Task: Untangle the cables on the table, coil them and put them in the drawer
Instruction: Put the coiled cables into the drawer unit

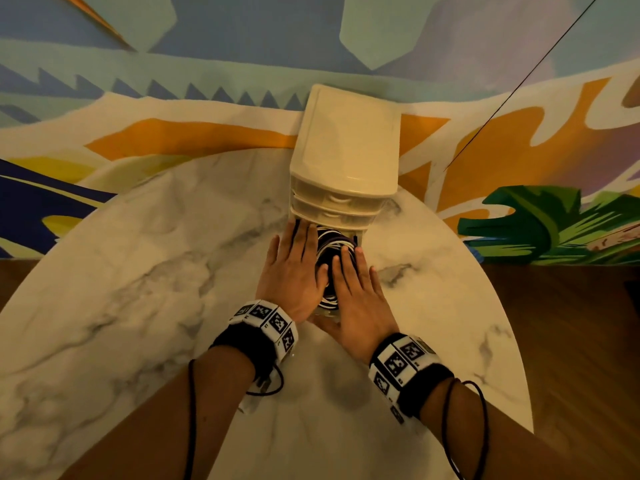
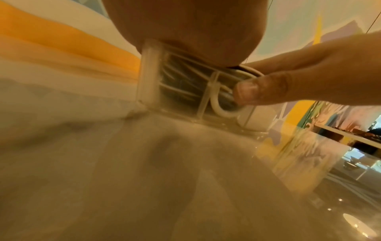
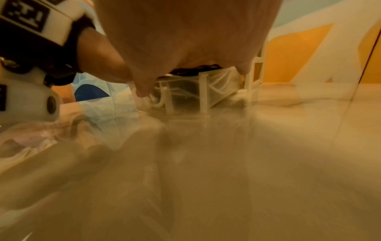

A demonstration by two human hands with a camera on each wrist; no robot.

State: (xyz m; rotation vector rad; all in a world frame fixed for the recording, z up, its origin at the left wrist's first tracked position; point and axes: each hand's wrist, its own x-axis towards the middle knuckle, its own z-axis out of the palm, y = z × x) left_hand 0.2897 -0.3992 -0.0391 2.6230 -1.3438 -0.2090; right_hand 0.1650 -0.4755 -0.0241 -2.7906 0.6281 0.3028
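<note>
A cream drawer unit [image 1: 346,143] stands at the far side of the marble table [image 1: 138,271]. Its bottom drawer [image 1: 323,311] is pulled out toward me and holds coiled black and white cables [image 1: 332,242]. My left hand [image 1: 298,258] lies flat with straight fingers over the drawer's left side and the coils. My right hand [image 1: 353,282] lies flat over the right part of the coils. In the left wrist view the right thumb [image 2: 261,89] presses the white handle [image 2: 222,110] on the clear drawer front [image 2: 181,84]. The right wrist view shows black cable [image 3: 198,67] under my palm.
The two upper drawers [image 1: 337,202] are closed. A painted wall [image 1: 173,98] rises right behind the unit. A thin dark line [image 1: 519,81] runs diagonally across the wall at the right. Wooden floor [image 1: 571,323] shows past the table's right edge.
</note>
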